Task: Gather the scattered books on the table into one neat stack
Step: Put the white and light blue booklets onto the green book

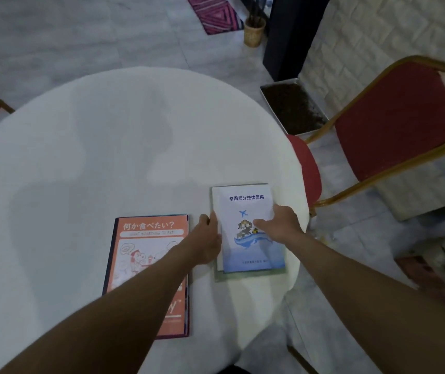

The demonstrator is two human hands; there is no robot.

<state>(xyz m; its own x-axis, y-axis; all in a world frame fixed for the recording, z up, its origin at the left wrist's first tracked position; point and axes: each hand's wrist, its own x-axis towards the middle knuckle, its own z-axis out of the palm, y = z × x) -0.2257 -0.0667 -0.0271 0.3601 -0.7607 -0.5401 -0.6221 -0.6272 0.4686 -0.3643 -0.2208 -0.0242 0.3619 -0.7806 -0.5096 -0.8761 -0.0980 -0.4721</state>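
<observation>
The blue-and-white book (245, 228) is clamped between left hand (207, 238) fingers and right hand (283, 222) fingers; an orange book (148, 265) is seen just left.

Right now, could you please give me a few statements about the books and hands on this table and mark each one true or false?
1. Both hands are on the white-and-blue book. True: left hand at its left edge, right hand on its cover.
2. The orange book lies on that pile. False: it lies apart, to the left.
3. The white-and-blue book tops other books. True.
4. The table is square. False: it is round.
</observation>
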